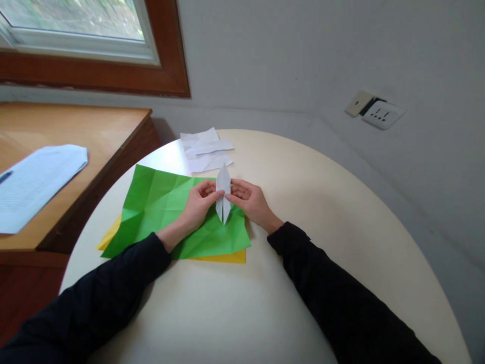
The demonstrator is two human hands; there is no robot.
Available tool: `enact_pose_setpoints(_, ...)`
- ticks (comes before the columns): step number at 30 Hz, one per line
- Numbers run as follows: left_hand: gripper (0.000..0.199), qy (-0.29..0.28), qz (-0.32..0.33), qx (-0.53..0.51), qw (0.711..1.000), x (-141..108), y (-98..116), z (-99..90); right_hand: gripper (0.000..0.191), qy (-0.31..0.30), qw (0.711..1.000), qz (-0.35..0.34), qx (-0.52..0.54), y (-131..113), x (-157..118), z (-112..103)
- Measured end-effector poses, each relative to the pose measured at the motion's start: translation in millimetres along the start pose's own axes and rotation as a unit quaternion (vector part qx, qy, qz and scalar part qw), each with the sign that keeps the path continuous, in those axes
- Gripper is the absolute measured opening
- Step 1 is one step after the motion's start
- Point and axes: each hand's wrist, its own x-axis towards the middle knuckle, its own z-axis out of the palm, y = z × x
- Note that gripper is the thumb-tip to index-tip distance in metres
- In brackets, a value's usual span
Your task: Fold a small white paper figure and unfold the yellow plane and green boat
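Note:
A folded white paper point(224, 178), narrow and pointed at top and bottom, is held upright between my hands, with a slit down its lower half. My left hand point(197, 202) pinches its left edge, thumb on the front. On the right edge my right hand point(253, 201) grips it the same way, the two thumbs nearly touching. Beneath the hands lies a creased green sheet point(159, 197), over a yellow sheet point(223, 257) whose corners stick out at the left and the bottom.
White paper pieces point(206, 146) lie at the far edge of the round white table point(322, 202). To the left stands a wooden desk point(109, 124) with printed sheets point(41, 177) and a pen point(5, 177). A wall with a socket point(382, 114) rises behind.

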Motion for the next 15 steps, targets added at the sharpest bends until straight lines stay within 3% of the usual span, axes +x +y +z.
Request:
enact_pose_setpoints(7,0.017,0.018,-0.002,0.03,0.999,1.7,3.1,-0.9,0.029,0.009,1.0,-0.006,-0.022,-1.6,-0.1,-1.3)
enact_pose_setpoints(15,0.022,-0.039,-0.031,0.041,0.998,0.8,4.3,3.2,0.029,-0.02,0.999,0.002,-0.027,2.2,0.0,-2.4)
